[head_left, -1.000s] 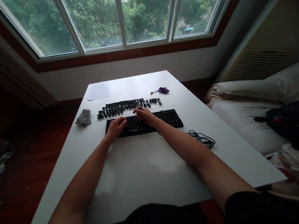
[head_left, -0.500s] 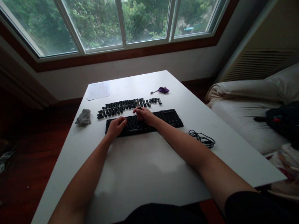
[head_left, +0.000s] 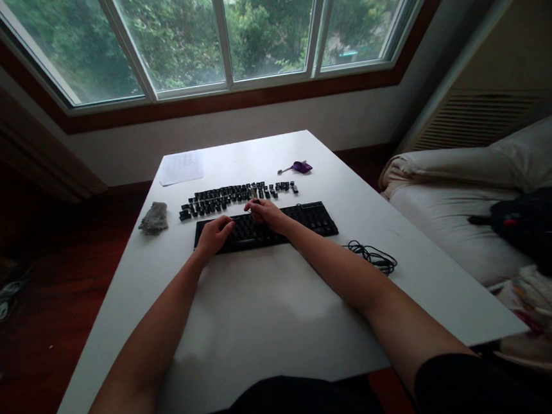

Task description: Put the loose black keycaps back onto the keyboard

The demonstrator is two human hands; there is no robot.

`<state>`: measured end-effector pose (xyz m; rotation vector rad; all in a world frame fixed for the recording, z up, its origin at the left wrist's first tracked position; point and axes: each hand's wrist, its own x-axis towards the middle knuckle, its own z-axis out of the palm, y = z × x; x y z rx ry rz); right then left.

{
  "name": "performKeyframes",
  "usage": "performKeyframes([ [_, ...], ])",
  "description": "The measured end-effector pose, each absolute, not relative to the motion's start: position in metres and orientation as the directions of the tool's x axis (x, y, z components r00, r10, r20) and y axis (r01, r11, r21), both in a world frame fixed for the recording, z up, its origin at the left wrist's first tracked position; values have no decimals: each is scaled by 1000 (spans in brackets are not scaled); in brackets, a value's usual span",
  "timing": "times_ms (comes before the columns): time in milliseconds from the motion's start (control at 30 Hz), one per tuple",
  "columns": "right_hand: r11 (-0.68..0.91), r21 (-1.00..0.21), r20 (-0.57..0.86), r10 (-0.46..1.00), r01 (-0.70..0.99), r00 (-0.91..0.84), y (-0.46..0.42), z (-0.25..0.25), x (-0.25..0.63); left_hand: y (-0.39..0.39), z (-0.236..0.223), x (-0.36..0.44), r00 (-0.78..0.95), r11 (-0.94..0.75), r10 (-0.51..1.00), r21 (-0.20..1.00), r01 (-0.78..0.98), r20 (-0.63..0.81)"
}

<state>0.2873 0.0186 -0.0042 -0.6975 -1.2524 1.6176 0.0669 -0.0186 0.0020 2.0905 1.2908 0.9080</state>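
Note:
A black keyboard point(head_left: 306, 219) lies across the middle of the white table point(head_left: 266, 311). My left hand point(head_left: 214, 232) rests on its left part with the fingers curled down onto it. At the keyboard's upper middle edge, my right hand point(head_left: 264, 210) pinches something small that I cannot make out. Rows of loose black keycaps point(head_left: 217, 199) are laid out just behind the keyboard.
A purple tool point(head_left: 299, 166) lies beyond the keycaps, a grey cloth point(head_left: 154, 218) at the left, a sheet of paper point(head_left: 181, 167) at the far end. A black cable point(head_left: 373, 256) coils right of the keyboard. A bed with a dark bag point(head_left: 538, 226) stands at the right.
My right hand has shifted very slightly over the keyboard's upper edge. The left hand has stayed in place.

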Motion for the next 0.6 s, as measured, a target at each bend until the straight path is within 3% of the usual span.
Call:
performKeyframes([
  [600,112,-984,155,917,-137,-368,16,-9,283,-19,1,67,329,-423,902,717,553,279],
])
